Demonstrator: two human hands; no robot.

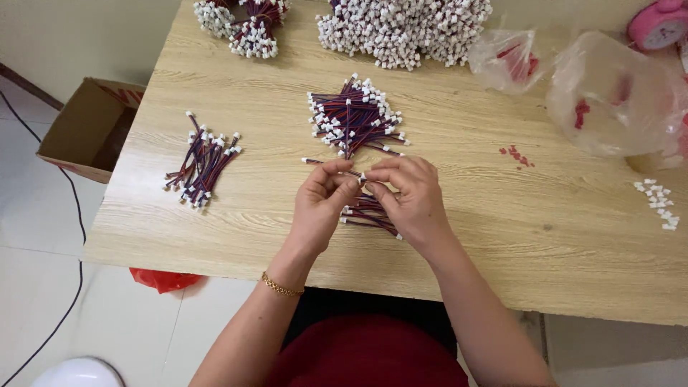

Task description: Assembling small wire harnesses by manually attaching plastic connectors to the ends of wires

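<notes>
Left hand [320, 195] and right hand [410, 197] meet above the desk [502, 229], both pinching one short wire [337, 169] with a white plug at its tip. A loose wire bundle [367, 212] lies beneath them; a larger pile [355, 118] just beyond.

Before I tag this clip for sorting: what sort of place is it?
Probably a home or small workshop bench for piecework: both hands join a wire, wire piles cover the wooden table, and a cardboard box sits on the tiled floor.
</notes>
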